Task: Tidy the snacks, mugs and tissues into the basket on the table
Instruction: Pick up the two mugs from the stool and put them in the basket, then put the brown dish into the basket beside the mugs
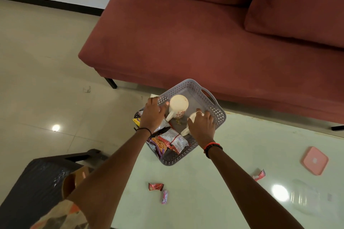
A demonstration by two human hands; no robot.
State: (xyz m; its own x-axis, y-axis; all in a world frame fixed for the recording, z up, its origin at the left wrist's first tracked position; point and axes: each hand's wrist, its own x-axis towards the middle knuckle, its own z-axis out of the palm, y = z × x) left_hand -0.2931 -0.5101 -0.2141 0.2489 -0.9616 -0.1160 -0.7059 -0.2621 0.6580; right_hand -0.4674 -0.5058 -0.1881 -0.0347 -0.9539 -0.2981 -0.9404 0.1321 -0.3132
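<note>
Basket: a grey plastic basket with little holes point(219, 115) sits at the far left corner of the shiny pale counter point(214, 182).
Left hand: the left hand point(153, 114) grips the left rim of the basket, thumb near the big mug.
Right hand: the right hand point(202, 126) is curled over the top of a small white mug point(186, 132), holding it inside the basket.
Big mug: a tall cream mug with red marks point(178, 106) stands upright in the far part of the basket.
Snacks in basket: shiny snack packets point(168, 142) lie in the near part.
Snacks left out: a red wrapper point(156, 186) and a pink wrapper point(164, 196) lie near; another red wrapper point(259, 175) lies to the right.
Pink thing: a flat square pink lid point(315, 161) lies at the far right.
Sofa: a red sofa point(186, 39) stands behind.
</note>
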